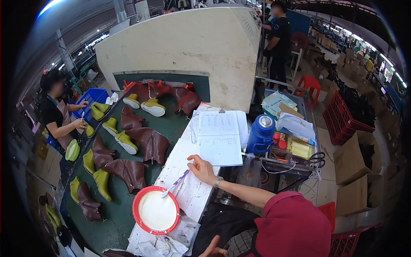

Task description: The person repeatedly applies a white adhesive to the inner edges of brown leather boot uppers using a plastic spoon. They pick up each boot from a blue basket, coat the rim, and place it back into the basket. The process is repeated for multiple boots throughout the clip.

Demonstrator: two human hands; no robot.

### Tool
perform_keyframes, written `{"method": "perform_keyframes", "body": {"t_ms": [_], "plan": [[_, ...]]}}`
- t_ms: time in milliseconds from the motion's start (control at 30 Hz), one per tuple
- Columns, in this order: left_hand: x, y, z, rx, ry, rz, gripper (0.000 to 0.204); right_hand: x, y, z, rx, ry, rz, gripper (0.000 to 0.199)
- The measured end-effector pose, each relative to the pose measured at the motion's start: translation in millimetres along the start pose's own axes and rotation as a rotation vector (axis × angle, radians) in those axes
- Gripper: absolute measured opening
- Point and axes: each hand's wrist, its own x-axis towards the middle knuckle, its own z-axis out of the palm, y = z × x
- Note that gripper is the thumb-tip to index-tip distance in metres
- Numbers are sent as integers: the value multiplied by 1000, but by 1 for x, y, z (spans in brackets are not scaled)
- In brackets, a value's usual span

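Note:
My right hand (203,170), with a watch at the wrist, is closed at the end of a slim purple-and-white brush (177,182). The brush slants down over the rim of a red bowl (135,213) of white paste (157,210), its white tip at the paste. Low in the view, my left hand (213,249) is partly cut off; its thumb stands apart from the fingers and nothing shows in it. Brown boots (150,143) and yellow-green shoe pieces (102,185) lie on the green belt (122,214) left of the bowl.
A pale machine housing (175,51) spans the belt. An open notebook (219,137), a blue flask (261,133) and black scissors (317,159) are to the right. Crumpled plastic (184,231) lies beside the bowl. A co-worker (58,109) handles yellow-green pieces across the belt.

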Motion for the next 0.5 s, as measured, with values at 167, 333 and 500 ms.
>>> {"method": "perform_keyframes", "body": {"t_ms": [167, 333, 500], "plan": [[3, -11, -5, 50, -44, -38, 74, -3, -2, 1, 7, -3, -15, 23], [-2, 11, -5, 319, -125, -51, 90, -1, 0, 0, -14, 9, -17, 22], [7, 4, 6, 156, 26, 29, 76, -2, 1, 3, 6, 14, -16, 23]]}}
